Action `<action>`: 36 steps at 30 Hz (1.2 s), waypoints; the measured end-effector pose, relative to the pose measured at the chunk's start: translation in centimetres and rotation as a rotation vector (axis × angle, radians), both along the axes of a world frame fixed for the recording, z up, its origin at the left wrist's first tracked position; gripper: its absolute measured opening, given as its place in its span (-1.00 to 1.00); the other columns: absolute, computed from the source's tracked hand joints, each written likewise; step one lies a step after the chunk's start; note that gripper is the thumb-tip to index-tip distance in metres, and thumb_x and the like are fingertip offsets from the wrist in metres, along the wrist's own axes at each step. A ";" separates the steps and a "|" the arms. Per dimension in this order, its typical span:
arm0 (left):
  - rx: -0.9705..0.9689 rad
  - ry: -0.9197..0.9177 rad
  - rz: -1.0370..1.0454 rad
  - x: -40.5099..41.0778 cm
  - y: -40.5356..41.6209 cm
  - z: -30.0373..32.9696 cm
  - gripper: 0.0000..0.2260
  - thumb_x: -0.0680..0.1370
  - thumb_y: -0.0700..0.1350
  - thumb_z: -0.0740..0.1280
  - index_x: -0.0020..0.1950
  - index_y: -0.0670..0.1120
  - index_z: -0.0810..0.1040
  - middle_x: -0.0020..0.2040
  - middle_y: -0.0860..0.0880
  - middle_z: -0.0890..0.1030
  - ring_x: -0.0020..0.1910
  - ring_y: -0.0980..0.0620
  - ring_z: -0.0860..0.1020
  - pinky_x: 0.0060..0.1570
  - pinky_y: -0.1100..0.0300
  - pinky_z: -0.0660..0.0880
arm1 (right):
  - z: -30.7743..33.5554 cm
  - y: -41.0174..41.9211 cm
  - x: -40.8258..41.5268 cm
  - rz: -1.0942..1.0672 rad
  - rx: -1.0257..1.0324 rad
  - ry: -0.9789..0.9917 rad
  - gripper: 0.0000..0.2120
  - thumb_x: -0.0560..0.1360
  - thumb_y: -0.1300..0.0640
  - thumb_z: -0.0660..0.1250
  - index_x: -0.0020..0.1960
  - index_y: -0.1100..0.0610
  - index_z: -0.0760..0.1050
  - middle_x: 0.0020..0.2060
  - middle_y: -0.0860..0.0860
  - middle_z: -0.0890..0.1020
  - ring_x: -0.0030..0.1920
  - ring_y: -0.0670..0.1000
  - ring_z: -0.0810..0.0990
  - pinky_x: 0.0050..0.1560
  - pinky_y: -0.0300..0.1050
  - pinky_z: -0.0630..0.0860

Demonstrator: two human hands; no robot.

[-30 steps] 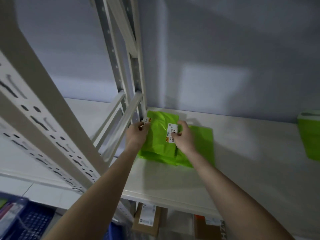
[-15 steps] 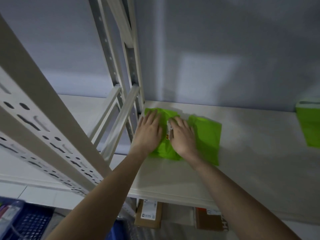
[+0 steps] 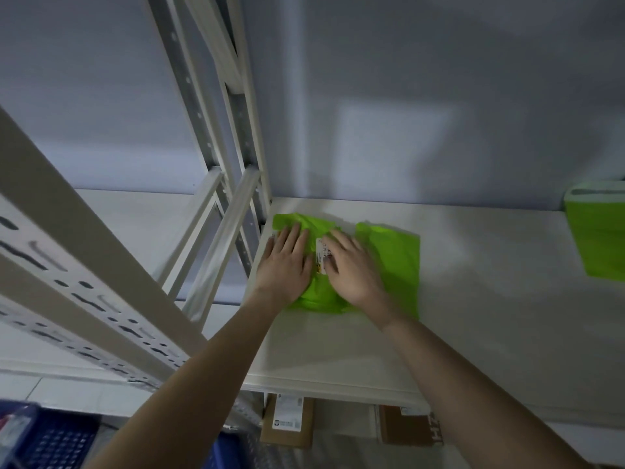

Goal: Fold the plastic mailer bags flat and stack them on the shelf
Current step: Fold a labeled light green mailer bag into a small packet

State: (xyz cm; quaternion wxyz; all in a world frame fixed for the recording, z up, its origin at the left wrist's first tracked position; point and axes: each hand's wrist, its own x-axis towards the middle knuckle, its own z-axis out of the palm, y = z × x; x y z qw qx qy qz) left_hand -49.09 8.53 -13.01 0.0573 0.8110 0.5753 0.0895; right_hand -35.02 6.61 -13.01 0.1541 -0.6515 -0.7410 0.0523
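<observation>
Left hand (image 3: 285, 265) and right hand (image 3: 351, 269) flat, fingers straight, pressing green mailer (image 3: 392, 262) on shelf (image 3: 473, 326). Slotted upright (image 3: 84, 265) near-left; label (image 3: 320, 255) half covered, unreadable.

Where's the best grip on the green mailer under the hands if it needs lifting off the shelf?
Probably the right-hand flap of the green mailer, coming from the right side. That part lies bare and flat on the shelf, with open board beside it. The left hand and right hand press flat on the rest, and the upright post blocks the left edge.
</observation>
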 end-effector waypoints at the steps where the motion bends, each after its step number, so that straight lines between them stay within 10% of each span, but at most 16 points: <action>1: 0.005 -0.018 0.001 0.0 0.0 0.1 -0.51 0.65 0.01 -0.01 0.55 -0.07 -0.01 0.56 -0.03 -0.02 0.54 0.00 -0.08 0.47 0.07 -0.15 | 0.5 -0.2 0.5 -0.013 0.032 0.007 -0.56 0.57 0.11 0.13 0.44 0.08 0.28 0.47 0.01 0.25 0.44 0.04 0.21 0.38 -0.06 0.15; 8: 0.039 0.012 0.013 1.3 0.2 1.2 -0.48 0.59 0.03 0.10 0.52 -0.06 0.10 0.56 -0.02 0.01 0.54 -0.02 -0.06 0.49 -0.03 -0.09 | 0.3 -1.6 5.8 -0.321 -0.090 -0.012 -0.51 0.55 -0.02 0.16 0.44 0.10 0.25 0.47 0.10 0.21 0.44 0.15 0.16 0.37 0.08 0.18; 21: -0.023 0.088 0.088 6.0 -1.1 2.2 -0.48 0.58 0.07 0.12 0.51 -0.05 0.14 0.56 -0.01 -0.01 0.54 -0.02 -0.12 0.47 -0.09 -0.14 | 1.2 -2.7 8.6 -0.085 -0.047 0.026 -0.52 0.56 -0.05 0.15 0.44 0.09 0.27 0.49 0.05 0.20 0.46 0.08 0.17 0.38 0.09 0.22; 36: 0.091 -0.128 -0.111 28.3 -3.8 5.2 -0.54 0.60 0.00 0.12 0.49 -0.07 0.18 0.56 -0.02 0.02 0.54 0.01 -0.07 0.47 -0.01 -0.09 | 6.0 -7.1 33.5 -0.382 0.019 -0.020 -0.53 0.58 0.02 0.12 0.45 0.14 0.23 0.47 0.09 0.21 0.44 0.12 0.19 0.34 0.02 0.25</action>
